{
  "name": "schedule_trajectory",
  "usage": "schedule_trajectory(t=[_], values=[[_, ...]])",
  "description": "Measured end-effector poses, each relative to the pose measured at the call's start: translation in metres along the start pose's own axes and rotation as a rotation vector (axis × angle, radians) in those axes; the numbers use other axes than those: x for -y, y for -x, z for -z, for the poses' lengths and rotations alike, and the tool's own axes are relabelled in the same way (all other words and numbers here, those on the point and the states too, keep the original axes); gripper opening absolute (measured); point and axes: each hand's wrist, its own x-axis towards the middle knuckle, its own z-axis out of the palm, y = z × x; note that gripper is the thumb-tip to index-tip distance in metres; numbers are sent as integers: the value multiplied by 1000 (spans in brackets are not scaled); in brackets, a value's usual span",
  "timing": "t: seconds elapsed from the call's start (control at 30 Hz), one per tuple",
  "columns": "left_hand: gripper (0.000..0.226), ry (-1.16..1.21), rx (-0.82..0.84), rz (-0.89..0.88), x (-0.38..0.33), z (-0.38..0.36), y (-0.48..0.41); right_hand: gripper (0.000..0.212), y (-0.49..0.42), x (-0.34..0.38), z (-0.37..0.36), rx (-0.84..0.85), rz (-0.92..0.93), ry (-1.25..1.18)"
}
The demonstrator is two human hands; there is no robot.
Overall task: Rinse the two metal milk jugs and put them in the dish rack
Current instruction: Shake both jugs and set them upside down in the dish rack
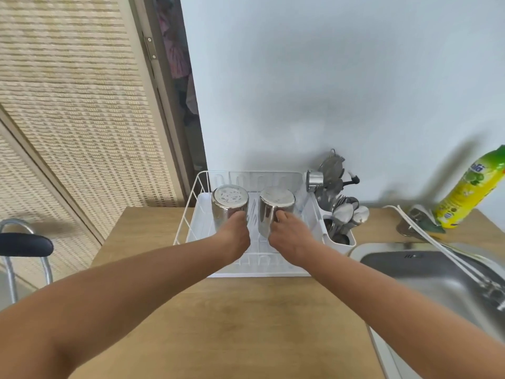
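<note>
Both grips closed on upturned jugs (230,207); bases up, axes vertical, in rack (191,214)

A light wooden counter (246,318) is carrying everything here. The white dish rack (191,222) is sitting at its far edge against the wall, and a yellow-green detergent bottle (470,190) is leaning beside the steel sink (426,272) set into its right side.
</note>
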Motion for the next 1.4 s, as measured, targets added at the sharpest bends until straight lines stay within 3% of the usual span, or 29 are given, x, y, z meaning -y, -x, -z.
schedule_trajectory(t=[0.1,0.27,0.4,0.53,0.63,0.73,0.8,0.83,0.93,1.03,1.23,1.4], values=[[18,64,-18,-38,3,1,-8,22,-4,-1,-2,21,52,-44],[18,147,-181,-152,7,-9,-18,22,-12,-2,3,81,112,-94],[18,218,-196,-184,11,-12,-20,25,-13,-1,3,122,126,-184],[23,327,-311,-170,18,-18,-13,38,-9,-2,2,146,100,-365],[27,525,-405,-48,33,-23,-2,45,-1,-11,2,81,-35,-652],[26,894,-507,299,50,-33,10,30,0,-29,1,-197,-376,-964],[44,1127,-466,554,57,-39,14,30,-5,-40,-1,-278,-588,-1115],[57,1237,-407,640,60,-42,14,47,-9,-43,-2,-219,-641,-1138],[94,1488,-181,686,61,-50,3,96,-21,-40,-4,20,-674,-1109],[113,1554,-79,685,55,-57,-8,115,-33,-31,-8,80,-673,-1072],[107,1553,-86,688,54,-63,-13,95,-50,-37,-7,94,-623,-1006],[107,1574,-94,670,56,-65,-13,79,-51,-55,-1,147,-564,-1097]])
